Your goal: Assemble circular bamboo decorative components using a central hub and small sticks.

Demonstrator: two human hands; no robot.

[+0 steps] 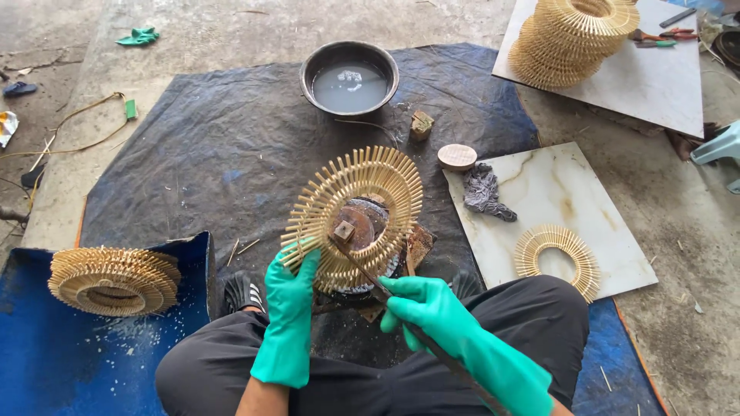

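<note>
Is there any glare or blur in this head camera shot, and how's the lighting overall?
Head view: soft, even daylight, no hard shadows; pale glare on the water in the metal basin; the ring of sticks and both gloved hands, left hand, right hand, look sharp.

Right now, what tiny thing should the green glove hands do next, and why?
Probably press the thin stick a bit further along the inner edge of the woven ring. The right hand already holds that stick with its tip at the ring's middle, by the small wooden block, while the left hand steadies the ring's lower left rim, tilted up on its stand.
</note>
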